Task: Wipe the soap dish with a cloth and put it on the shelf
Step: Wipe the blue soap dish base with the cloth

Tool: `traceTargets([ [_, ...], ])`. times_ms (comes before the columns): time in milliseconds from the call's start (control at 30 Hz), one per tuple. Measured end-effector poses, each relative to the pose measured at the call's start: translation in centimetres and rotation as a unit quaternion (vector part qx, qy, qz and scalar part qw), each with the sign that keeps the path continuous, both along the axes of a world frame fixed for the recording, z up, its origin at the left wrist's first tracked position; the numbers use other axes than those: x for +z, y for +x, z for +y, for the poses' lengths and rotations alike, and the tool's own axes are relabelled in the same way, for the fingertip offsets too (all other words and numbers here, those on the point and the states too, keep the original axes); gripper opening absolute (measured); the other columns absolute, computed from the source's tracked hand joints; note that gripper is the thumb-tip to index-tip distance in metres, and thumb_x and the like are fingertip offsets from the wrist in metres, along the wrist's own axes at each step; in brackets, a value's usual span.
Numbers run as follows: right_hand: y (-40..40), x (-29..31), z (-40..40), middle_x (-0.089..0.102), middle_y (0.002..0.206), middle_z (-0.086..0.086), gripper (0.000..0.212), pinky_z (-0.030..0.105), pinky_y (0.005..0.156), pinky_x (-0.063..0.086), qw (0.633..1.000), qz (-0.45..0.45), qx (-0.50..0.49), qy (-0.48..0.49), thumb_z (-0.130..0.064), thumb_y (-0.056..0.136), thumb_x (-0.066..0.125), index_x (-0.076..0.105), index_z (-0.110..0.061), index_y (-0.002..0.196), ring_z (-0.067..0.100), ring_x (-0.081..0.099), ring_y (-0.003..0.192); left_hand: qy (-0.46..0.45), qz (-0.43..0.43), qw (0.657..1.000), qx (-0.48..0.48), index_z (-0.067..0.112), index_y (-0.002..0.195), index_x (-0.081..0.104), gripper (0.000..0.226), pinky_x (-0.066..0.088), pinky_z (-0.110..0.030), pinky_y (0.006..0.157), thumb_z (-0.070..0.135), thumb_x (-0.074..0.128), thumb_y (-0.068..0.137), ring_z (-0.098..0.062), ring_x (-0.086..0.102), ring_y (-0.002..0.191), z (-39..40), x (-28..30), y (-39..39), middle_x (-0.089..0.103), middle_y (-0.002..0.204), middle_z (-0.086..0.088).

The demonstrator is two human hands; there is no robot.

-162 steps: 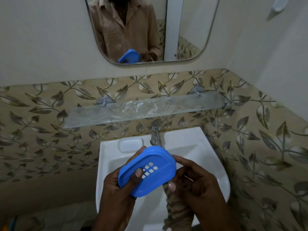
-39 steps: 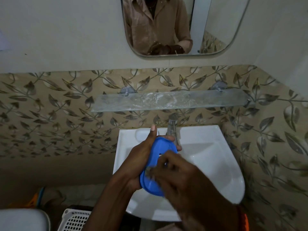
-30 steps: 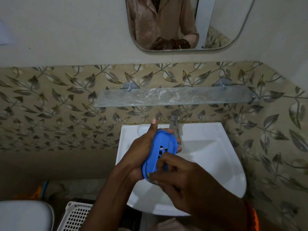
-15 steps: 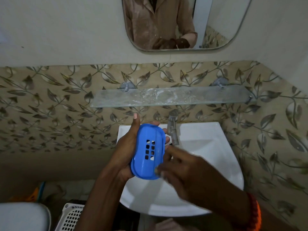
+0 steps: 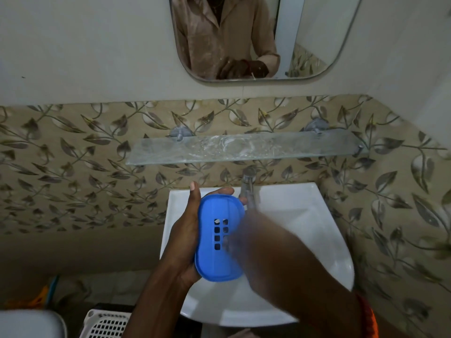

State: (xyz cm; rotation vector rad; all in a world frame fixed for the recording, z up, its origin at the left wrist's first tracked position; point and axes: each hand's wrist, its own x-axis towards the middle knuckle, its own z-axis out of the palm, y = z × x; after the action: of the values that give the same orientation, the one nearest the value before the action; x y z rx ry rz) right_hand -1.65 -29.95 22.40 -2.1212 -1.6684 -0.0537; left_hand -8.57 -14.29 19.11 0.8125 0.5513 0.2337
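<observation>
Left hand (image 5: 185,237) is gripping the blue slotted plastic soap dish (image 5: 218,237) over the white basin (image 5: 305,215), below the glass shelf (image 5: 244,148). Right hand (image 5: 263,247) is blurring across the dish's right edge; finger state cannot be told.

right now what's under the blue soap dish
The left hand cups the blue soap dish from behind, and the white sink lies below it. The blurred right hand covers the dish's right edge, so no cloth can be made out there.
</observation>
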Motion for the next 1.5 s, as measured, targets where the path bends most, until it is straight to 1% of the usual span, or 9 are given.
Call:
traceTargets([
  [67, -0.7, 0.0, -0.3, 0.059, 0.099, 0.001, 0.01, 0.027, 0.055, 0.06, 0.999, 0.045, 0.002, 0.007, -0.021, 0.09, 0.066, 0.064, -0.018, 0.1, 0.012, 0.065, 0.073, 0.007, 0.004, 1.0, 0.0, 0.016, 0.126, 0.069, 0.076, 0.045, -0.059, 0.106, 0.075, 0.038, 0.088, -0.04, 0.068, 0.115, 0.2, 0.2, -0.2, 0.073, 0.125, -0.015],
  [167, 0.6, -0.1, 1.0, 0.06, 0.093, 0.002, 0.009, 0.023, 0.057, 0.059, 0.995, 0.015, -0.058, 0.084, -0.018, 0.091, 0.066, 0.066, -0.014, 0.098, 0.01, 0.062, 0.07, 0.037, 0.01, 0.999, -0.027, 0.019, 0.122, 0.072, 0.075, 0.058, -0.043, 0.08, 0.076, 0.038, 0.087, -0.031, 0.072, 0.086, -0.2, 0.0, -0.3, 0.076, 0.107, -0.015],
  [367, 0.1, -0.4, 2.8, 0.059, 0.093, -0.001, 0.01, 0.022, 0.061, 0.055, 0.979, 0.031, -0.154, 0.133, -0.018, 0.094, 0.057, 0.067, -0.015, 0.095, 0.01, 0.061, 0.071, 0.076, -0.009, 0.997, -0.026, 0.021, 0.116, 0.075, 0.067, 0.059, -0.031, 0.059, 0.069, 0.035, 0.092, -0.022, 0.075, 0.07, -1.1, -0.2, 0.0, 0.078, 0.087, -0.01],
  [567, -0.6, -1.1, 4.0, 0.063, 0.102, 0.0, 0.017, 0.021, 0.072, 0.058, 0.973, 0.063, -0.136, 0.174, -0.02, 0.097, 0.055, 0.071, -0.013, 0.1, 0.01, 0.065, 0.085, 0.176, 0.018, 0.984, -0.01, 0.027, 0.099, 0.08, 0.059, 0.059, -0.037, 0.077, 0.067, 0.038, 0.089, -0.026, 0.077, 0.089, -1.5, -0.1, -0.1, 0.08, 0.095, -0.011],
  [667, -0.3, -1.5, 4.0, 0.06, 0.088, 0.0, 0.011, 0.023, 0.061, 0.057, 0.964, 0.063, -0.2, 0.164, -0.018, 0.095, 0.059, 0.069, -0.014, 0.091, 0.011, 0.061, 0.069, 0.188, -0.003, 0.982, 0.004, 0.027, 0.114, 0.075, 0.06, 0.06, -0.032, 0.071, 0.065, 0.039, 0.084, -0.023, 0.078, 0.085, -1.0, 0.3, -0.1, 0.081, 0.096, -0.009],
  [833, -0.6, -2.0, 3.1, 0.057, 0.076, -0.001, 0.012, 0.016, 0.056, 0.051, 0.96, 0.098, -0.2, 0.168, -0.018, 0.09, 0.065, 0.065, -0.013, 0.08, 0.007, 0.057, 0.062, 0.15, -0.018, 0.988, 0.03, 0.021, 0.125, 0.069, 0.072, 0.054, -0.049, 0.096, 0.07, 0.04, 0.081, -0.033, 0.074, 0.107, -0.3, 0.7, -0.3, 0.076, 0.119, -0.011],
  [1000, -3.2, -3.4, 1.9, 0.056, 0.077, -0.008, 0.011, 0.023, 0.054, 0.054, 0.961, 0.173, -0.185, 0.114, -0.029, 0.084, 0.066, 0.063, -0.023, 0.076, 0.005, 0.06, 0.065, 0.091, -0.032, 0.993, 0.063, 0.014, 0.122, 0.068, 0.073, 0.063, -0.04, 0.083, 0.067, 0.039, 0.081, -0.032, 0.074, 0.105, 0.9, 1.2, 0.0, 0.075, 0.121, -0.011],
  [1300, -0.1, -1.2, 3.8, 0.061, 0.082, 0.003, 0.013, 0.021, 0.062, 0.056, 0.961, 0.064, -0.21, 0.167, -0.019, 0.093, 0.061, 0.068, -0.009, 0.089, 0.011, 0.061, 0.066, 0.05, -0.01, 0.998, 0.046, 0.023, 0.119, 0.074, 0.073, 0.057, -0.048, 0.09, 0.074, 0.043, 0.079, -0.034, 0.073, 0.107, -1.0, 0.5, 0.2, 0.075, 0.12, -0.014],
  [1500, -3.5, -2.1, 1.0, 0.055, 0.087, -0.008, 0.013, 0.028, 0.065, 0.058, 0.968, 0.175, -0.169, 0.063, -0.035, 0.09, 0.059, 0.064, -0.024, 0.085, 0.007, 0.063, 0.076, 0.023, -0.031, 0.995, 0.093, 0.023, 0.117, 0.073, 0.069, 0.053, -0.049, 0.091, 0.072, 0.04, 0.083, -0.033, 0.074, 0.106, -0.1, 1.0, -0.4, 0.072, 0.126, -0.017],
])
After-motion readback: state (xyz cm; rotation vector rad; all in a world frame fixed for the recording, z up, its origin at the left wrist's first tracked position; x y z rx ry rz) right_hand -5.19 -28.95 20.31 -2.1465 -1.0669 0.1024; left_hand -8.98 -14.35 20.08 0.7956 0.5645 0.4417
